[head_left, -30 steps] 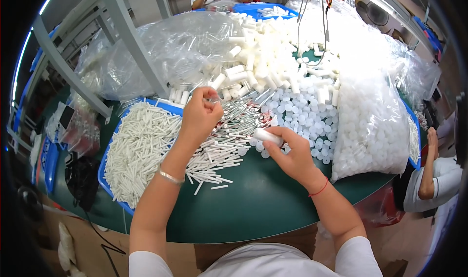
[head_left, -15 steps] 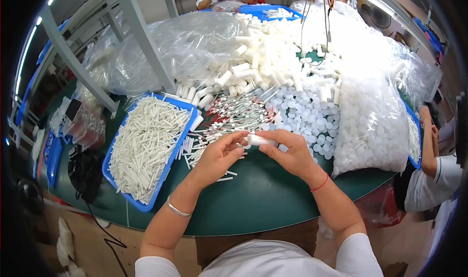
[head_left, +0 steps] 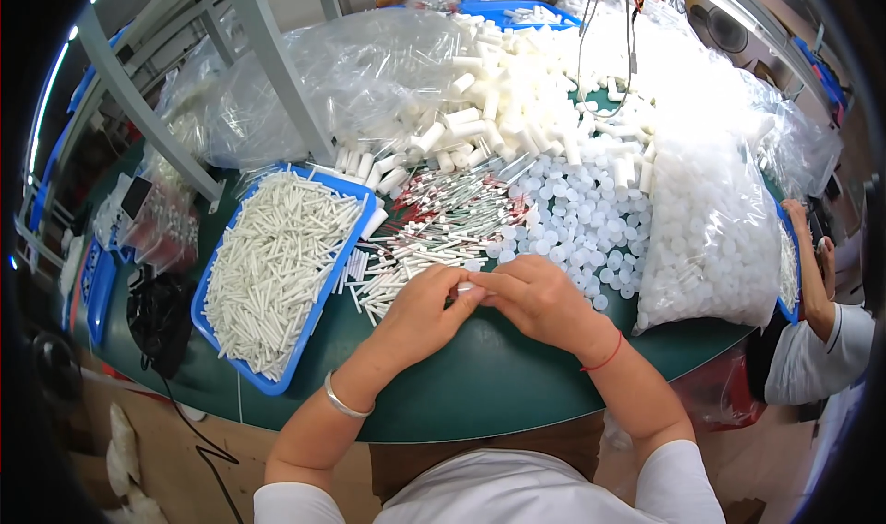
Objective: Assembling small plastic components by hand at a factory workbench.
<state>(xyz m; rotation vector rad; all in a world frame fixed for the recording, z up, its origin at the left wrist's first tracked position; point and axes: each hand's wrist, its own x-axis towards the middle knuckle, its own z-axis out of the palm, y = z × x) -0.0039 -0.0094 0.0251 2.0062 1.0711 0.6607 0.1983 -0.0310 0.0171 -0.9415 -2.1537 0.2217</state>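
My left hand (head_left: 426,310) and my right hand (head_left: 543,304) meet over the near part of the green table. Between their fingertips is a white plastic cylinder (head_left: 464,287), mostly hidden, with only a small piece showing. The left fingers close round it, and the right thumb and fingers pinch at its right side. Just beyond lie thin white rods with metal pins and red ends (head_left: 452,210) in a loose heap. Translucent round caps (head_left: 577,215) are spread to the right of them. Larger white cylinders (head_left: 480,127) pile up farther back.
A blue tray (head_left: 314,316) full of short white sticks stands at the left. A clear bag of caps (head_left: 706,247) bulges at the right. Grey metal posts (head_left: 277,67) rise at the back left, and wires (head_left: 632,49) hang overhead. Co-workers sit at the far side and right.
My hands have drawn together and slightly lower. The white cylinder, earlier showing lengthwise in my right fingers, is now mostly covered by both hands.
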